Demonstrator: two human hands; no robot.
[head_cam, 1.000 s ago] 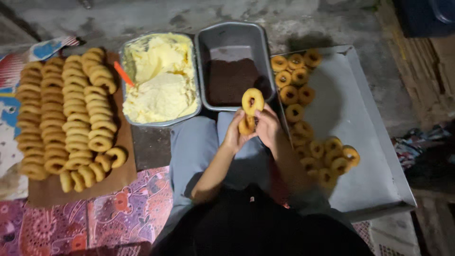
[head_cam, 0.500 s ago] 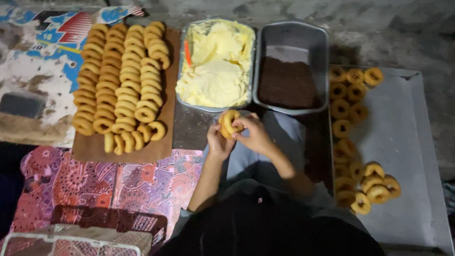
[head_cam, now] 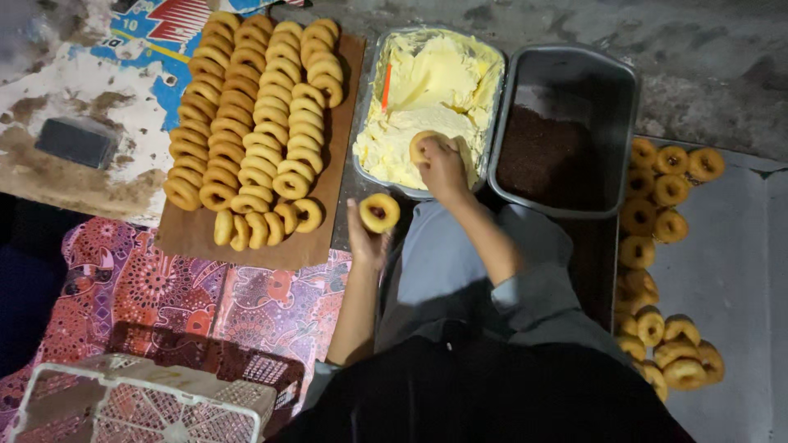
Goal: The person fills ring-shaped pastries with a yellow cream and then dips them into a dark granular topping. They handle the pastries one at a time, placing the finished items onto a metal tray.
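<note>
Over the rectangular metal tray of pale yellow cream point(head_cam: 410, 37), my right hand point(head_cam: 443, 168) presses a golden ring doughnut half point(head_cam: 427, 146) down against the cream, fingers curled over its top and gripping it. My left hand point(head_cam: 367, 239) is out in front of my lap, palm turned up, thumb and fingers pinching a second golden ring doughnut point(head_cam: 379, 212) so that its hole faces me, clear of both trays.

What worries me most is the piece in my right hand: pushed too deep it could take on a heavy lump of cream, or slip out of my greasy fingers and sink. My right wrist sits just at the tray's near rim, so a careless pull could smear my sleeve. The darker metal tray of brown chocolate sprinkles point(head_cam: 620, 78) stands touching the cream tray on its right, and a drip carried across would clump the sprinkles. My left grip is light; the doughnut there could tip and drop onto my grey trousers point(head_cam: 443, 262).

My right forearm runs diagonally from my lap up to the cream, elbow bent and low. My left forearm rises nearly straight from my body. Plain doughnuts in rows point(head_cam: 250, 123) lie on a brown cardboard sheet point(head_cam: 193, 238) to my left, finished ones on a grey metal sheet point(head_cam: 722, 246) to my right.
</note>
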